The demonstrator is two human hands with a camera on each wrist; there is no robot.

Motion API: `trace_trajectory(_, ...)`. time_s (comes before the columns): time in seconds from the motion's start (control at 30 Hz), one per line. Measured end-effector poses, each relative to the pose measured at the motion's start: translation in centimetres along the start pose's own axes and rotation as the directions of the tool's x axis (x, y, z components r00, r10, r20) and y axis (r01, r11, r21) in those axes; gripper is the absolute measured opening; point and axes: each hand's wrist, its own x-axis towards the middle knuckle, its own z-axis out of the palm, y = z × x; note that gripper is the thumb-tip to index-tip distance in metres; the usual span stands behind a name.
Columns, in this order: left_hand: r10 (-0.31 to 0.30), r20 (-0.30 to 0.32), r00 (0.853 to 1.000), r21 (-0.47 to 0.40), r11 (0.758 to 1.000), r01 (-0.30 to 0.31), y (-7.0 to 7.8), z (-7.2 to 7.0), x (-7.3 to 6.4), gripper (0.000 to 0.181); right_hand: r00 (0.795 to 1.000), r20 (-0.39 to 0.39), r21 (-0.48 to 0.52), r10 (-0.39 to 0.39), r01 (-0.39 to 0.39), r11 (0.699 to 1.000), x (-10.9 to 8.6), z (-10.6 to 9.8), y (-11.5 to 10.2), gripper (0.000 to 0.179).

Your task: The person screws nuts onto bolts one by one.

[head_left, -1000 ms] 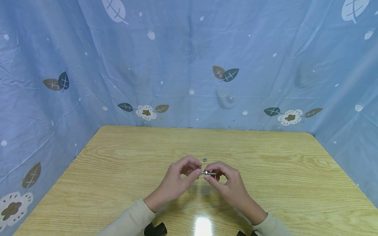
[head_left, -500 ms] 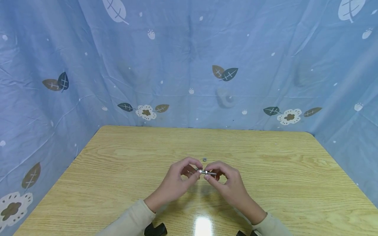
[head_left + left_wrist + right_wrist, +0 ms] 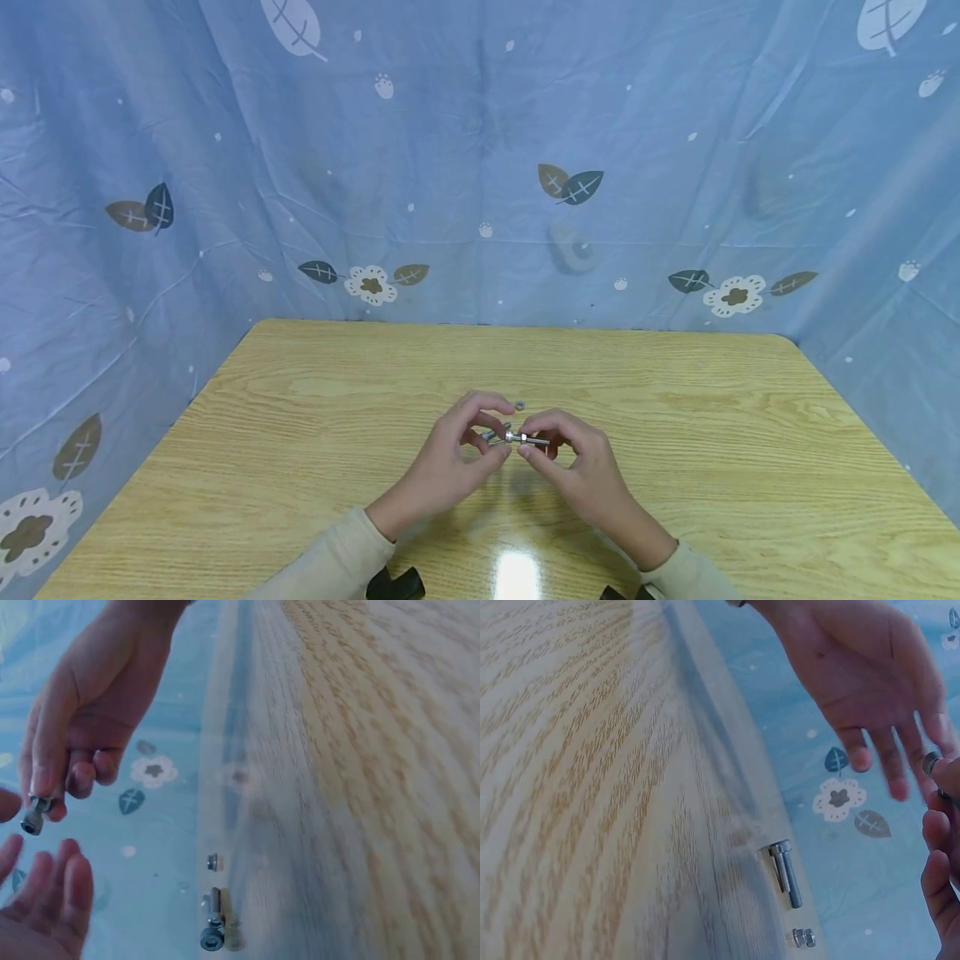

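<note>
My right hand (image 3: 573,454) pinches a shiny socket-head bolt (image 3: 538,441) between thumb and fingertips, with a nut (image 3: 523,437) around its shank. The bolt lies level, its head (image 3: 509,437) pointing left. Around that head my left hand (image 3: 453,454) stands with its thumb and fingers parted; the left wrist view shows the left fingers (image 3: 75,889) apart from the bolt (image 3: 33,816). In the right wrist view the bolt (image 3: 930,763) is partly covered by the right thumb.
Beyond the hands a loose nut (image 3: 520,405) lies on the wooden table (image 3: 300,417). Bolts (image 3: 784,874) lie side by side on the table, partly hidden behind the left hand in the head view. A blue patterned curtain (image 3: 450,167) surrounds the table's back and sides.
The left fingers, earlier over the bolt's head, have spread away from it, so the head and the bolts lying behind show more. The right hand keeps its grip in place.
</note>
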Motion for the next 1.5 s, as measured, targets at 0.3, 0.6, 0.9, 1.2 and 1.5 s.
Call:
trace_trajectory(0.3,-0.035,0.003,0.999,0.002,0.999,0.035,-0.01,-0.06,0.02,0.019,1.000,0.000,0.007,-0.014,0.014,1.000,0.07,-0.02,0.10,0.023)
trace_trajectory(0.6,-0.040,-0.009,0.999,0.013,0.999,0.040,-0.21,-0.15,0.16,0.020,1.000,-0.005,0.010,-0.021,0.021,1.000,0.15,0.00,0.29,0.023)
trace_trajectory(0.9,-0.037,-0.021,0.999,0.019,0.999,0.037,0.04,-0.25,0.24,0.021,1.000,-0.004,0.006,-0.025,0.025,1.000,0.19,0.05,0.44,0.022)
trace_trajectory(1.2,-0.083,-0.021,0.996,0.016,0.996,0.083,0.09,-0.38,0.36,0.015,1.000,-0.002,0.011,-0.030,0.030,1.000,0.36,0.04,0.35,0.023)
trace_trajectory(1.5,-0.091,-0.014,0.996,0.011,0.996,0.091,0.09,-0.45,0.44,0.010,0.999,-0.001,0.007,-0.041,0.041,0.999,0.38,0.17,0.50,0.023)
